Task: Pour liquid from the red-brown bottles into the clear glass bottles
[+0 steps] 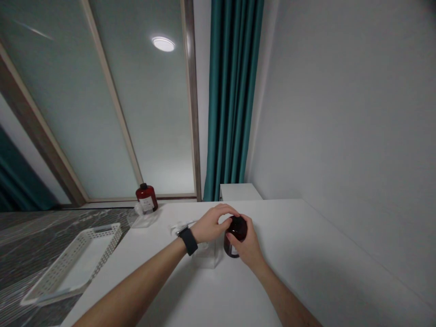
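Note:
A dark amber bottle (239,230) with a pale label stands on the white table (327,272). Around its body wraps my right hand (250,247), with the thumb across the front. My left hand (214,225), wearing a dark watch on the wrist, grips the black cap (237,220) at the top, with the thumb at the near side and the fingers over the far side. Just left of the bottle is a clear plastic box (206,260), partly hidden by the left wrist. Behind that wrist, a white object (175,228) shows only in part.
A second amber bottle (147,200) with a black cap stands at the table's far left corner, beside a clear plastic piece (145,221). A white perforated basket (105,245) sits lower, left of the table. A white cabinet (240,191) and a wall (340,113) lie beyond.

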`<state>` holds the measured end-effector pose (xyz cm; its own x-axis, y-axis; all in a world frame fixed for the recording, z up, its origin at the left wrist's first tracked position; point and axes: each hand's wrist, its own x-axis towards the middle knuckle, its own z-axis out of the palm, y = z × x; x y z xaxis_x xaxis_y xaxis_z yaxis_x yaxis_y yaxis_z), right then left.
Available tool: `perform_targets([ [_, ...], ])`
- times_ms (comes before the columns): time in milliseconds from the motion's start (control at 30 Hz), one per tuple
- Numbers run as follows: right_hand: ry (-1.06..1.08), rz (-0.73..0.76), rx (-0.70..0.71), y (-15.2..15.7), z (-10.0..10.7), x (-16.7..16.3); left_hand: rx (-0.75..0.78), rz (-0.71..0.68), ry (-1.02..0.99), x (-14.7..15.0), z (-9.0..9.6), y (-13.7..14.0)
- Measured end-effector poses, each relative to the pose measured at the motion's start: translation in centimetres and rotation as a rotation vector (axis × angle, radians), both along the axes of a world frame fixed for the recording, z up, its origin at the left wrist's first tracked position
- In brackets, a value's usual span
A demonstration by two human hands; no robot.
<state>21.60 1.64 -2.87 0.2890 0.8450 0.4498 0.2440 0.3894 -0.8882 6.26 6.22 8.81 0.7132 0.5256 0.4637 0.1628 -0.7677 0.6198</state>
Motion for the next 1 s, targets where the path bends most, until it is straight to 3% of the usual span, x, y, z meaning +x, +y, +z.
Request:
perform_targets([
  [133,-0.031,-0.026,-0.009,-0.19,0.27,0.07,-0.001,0.108,-0.038,0.00,-0.08,0.08],
  [333,0.014,-0.037,-0.015,-0.30,0.55,-0.19,-0.023,0.026,0.020,0.05,0.12,-0.02],
  [567,-0.007,-0.045,-0.002,-0.32,0.60,-0.18,-0.003,0.100,-0.034,-0.02,0.12,0.11],
  [767,0.017,-0.034,-0.018,-0.28,0.72,-0.27,0.005,0.010,-0.012,0.29,0.06,0.10],
  [1000,-0.022,-0.033,-0.001,-0.38,0.68,-0.20,0.067,0.129,-0.047,0.48,-0.11,0.25],
])
